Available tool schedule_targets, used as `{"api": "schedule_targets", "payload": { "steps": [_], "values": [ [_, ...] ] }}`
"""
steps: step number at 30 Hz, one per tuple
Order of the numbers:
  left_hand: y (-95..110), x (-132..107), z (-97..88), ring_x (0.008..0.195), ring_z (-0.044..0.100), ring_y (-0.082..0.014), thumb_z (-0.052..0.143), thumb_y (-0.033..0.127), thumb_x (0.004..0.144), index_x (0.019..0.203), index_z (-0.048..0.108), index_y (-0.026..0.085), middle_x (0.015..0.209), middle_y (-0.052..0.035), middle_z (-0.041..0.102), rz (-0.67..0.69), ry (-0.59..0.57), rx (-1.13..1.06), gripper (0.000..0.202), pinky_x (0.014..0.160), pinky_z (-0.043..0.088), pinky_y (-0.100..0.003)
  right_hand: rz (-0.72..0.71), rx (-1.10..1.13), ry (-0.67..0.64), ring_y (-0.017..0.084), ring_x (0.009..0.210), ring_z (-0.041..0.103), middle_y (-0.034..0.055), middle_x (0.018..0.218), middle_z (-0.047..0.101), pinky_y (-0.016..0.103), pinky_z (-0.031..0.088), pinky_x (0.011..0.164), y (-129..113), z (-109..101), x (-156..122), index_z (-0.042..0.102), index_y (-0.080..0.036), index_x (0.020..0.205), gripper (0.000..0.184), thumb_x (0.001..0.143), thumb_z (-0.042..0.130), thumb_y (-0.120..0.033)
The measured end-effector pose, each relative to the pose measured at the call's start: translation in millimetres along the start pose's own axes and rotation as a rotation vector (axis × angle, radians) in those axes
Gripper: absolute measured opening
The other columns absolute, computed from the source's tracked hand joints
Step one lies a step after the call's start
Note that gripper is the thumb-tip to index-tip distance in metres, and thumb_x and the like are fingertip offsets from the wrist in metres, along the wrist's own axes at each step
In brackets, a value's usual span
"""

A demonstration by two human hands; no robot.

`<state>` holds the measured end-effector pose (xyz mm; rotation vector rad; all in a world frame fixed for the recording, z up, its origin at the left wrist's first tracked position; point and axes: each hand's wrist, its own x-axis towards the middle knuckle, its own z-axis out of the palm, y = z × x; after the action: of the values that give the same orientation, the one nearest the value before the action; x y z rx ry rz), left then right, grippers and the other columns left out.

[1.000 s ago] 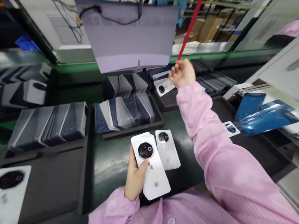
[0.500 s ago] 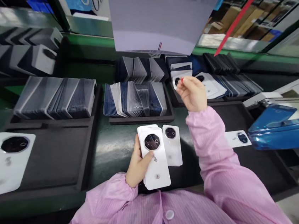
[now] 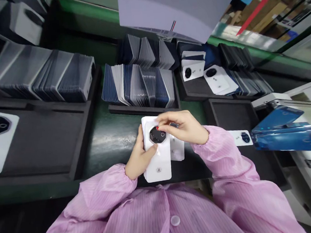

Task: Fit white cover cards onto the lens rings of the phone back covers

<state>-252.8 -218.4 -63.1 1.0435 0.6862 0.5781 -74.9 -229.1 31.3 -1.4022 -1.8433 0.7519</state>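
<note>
My left hand (image 3: 139, 157) is closed round the left side of a small stack of white phone back panels (image 3: 159, 164), thumb lying on the top one. That panel has a black camera plate (image 3: 156, 135) near its upper end. Over the plate's upper right corner, my right hand (image 3: 187, 126) pinches a small red piece (image 3: 157, 128) between thumb and fingers; its exact kind is too small to make out. Partly hidden behind my right hand, more white panels (image 3: 177, 152) lie on the dark green bench.
A black tray of upright panels (image 3: 138, 86) stands ahead, with larger stacked panels (image 3: 45, 72) to the left. Loose white panels (image 3: 217, 82) lie in a tray at the back right. A blue film-covered fixture (image 3: 288, 136) juts in at the right. A paper sheet (image 3: 172, 11) hangs above.
My right hand has come down and left from above the back trays to the top panel's camera plate, the red piece still pinched. My left hand keeps hold of the stack.
</note>
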Motion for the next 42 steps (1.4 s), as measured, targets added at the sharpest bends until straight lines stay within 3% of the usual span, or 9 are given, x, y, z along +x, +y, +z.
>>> {"api": "schedule_targets", "payload": {
  "steps": [3,6,11,15,25,33,42],
  "values": [
    [0,1,-0.7,0.137,0.035,-0.0316,0.065,0.036,0.08,0.151,0.002,0.021,0.155,-0.0134,0.028,0.021,-0.009,-0.005,0.096,0.11,0.033,-0.046,-0.035,-0.158,-0.011,0.019,0.092,0.061,0.0065,0.096,0.065,0.037,0.05,0.084,2,0,2,0.069,-0.019,0.08,0.009,0.084,0.061,-0.019],
    [1,1,-0.8,0.137,0.036,-0.0308,0.065,0.035,0.081,0.151,0.004,0.021,0.155,-0.0132,0.027,0.039,-0.027,-0.018,0.094,0.11,0.035,-0.044,-0.004,-0.212,-0.008,0.025,0.11,0.054,0.0096,0.113,0.059,0.046,0.043,0.096,3,1,3,0.067,-0.019,0.078,0.007,0.083,0.062,-0.02],
    [4,0,-0.5,0.131,0.043,-0.0312,0.065,0.035,0.08,0.151,0.001,0.021,0.154,-0.0145,0.028,0.003,-0.042,-0.051,0.097,0.101,0.044,-0.043,0.097,-0.152,-0.057,0.026,0.122,0.047,0.0085,0.123,0.057,0.05,0.035,0.105,6,9,1,0.065,-0.019,0.077,0.006,0.082,0.062,-0.019],
    [4,1,-0.8,0.128,0.046,-0.0325,0.065,0.035,0.08,0.151,0.001,0.021,0.153,-0.0153,0.03,-0.012,-0.042,-0.068,0.097,0.095,0.048,-0.043,0.133,-0.128,-0.06,0.027,0.124,0.046,0.0076,0.121,0.058,0.051,0.034,0.105,8,16,-2,0.066,-0.019,0.077,0.007,0.082,0.063,-0.018],
    [5,2,-1.2,0.124,0.049,-0.032,0.064,0.028,0.08,0.151,0.005,0.023,0.148,-0.0134,0.036,-0.043,-0.024,-0.064,0.092,0.097,0.046,-0.045,0.139,-0.086,0.044,0.026,0.122,0.048,0.0064,0.113,0.061,0.05,0.034,0.107,15,30,-6,0.067,-0.02,0.075,0.005,0.08,0.065,-0.019],
    [9,2,-0.5,0.126,0.047,-0.0329,0.062,0.026,0.08,0.151,0.006,0.02,0.146,-0.0144,0.039,-0.042,-0.017,-0.042,0.09,0.101,0.043,-0.046,0.158,-0.012,0.056,0.026,0.122,0.048,0.0077,0.114,0.06,0.049,0.034,0.106,19,32,-7,0.067,-0.02,0.076,0.008,0.082,0.064,-0.025],
    [1,4,-2.0,0.124,0.049,-0.033,0.064,0.026,0.079,0.151,0.007,0.025,0.144,-0.0111,0.042,-0.033,-0.011,-0.079,0.092,0.1,0.044,-0.046,0.146,-0.051,0.087,0.025,0.12,0.049,0.0071,0.111,0.061,0.048,0.033,0.106,19,37,-8,0.066,-0.02,0.075,0.009,0.082,0.063,-0.025]
  ]
}}
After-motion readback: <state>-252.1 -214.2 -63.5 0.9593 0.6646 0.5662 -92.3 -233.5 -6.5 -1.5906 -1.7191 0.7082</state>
